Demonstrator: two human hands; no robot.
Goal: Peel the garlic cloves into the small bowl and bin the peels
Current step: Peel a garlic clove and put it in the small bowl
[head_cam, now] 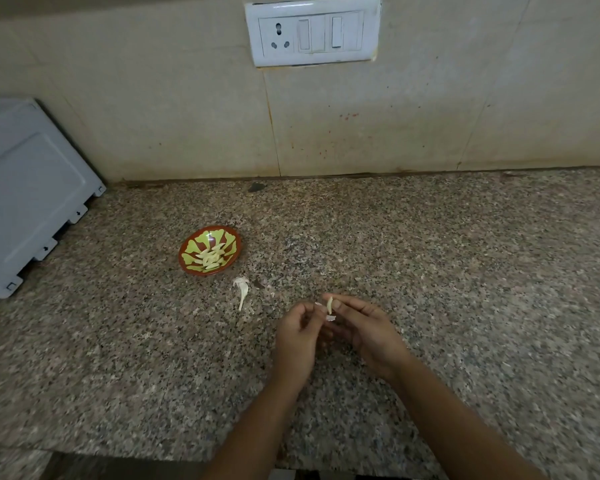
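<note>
A slim, pale garlic clove is pinched upright in the right hand. The left hand's curled fingers pinch its papery skin above the near speckled granite counter. Farther left are a dry stalk and the round, brown-rimmed small bowl of peeled cloves.

Left hand, right hand and forearms bare.

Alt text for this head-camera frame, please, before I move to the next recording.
Two hands peel a garlic clove over a speckled stone counter: the right hand pinches the clove, the left hand pinches its loose peel. Farther left, a small bowl holds peeled cloves, with a garlic stem lying beside it.
</note>
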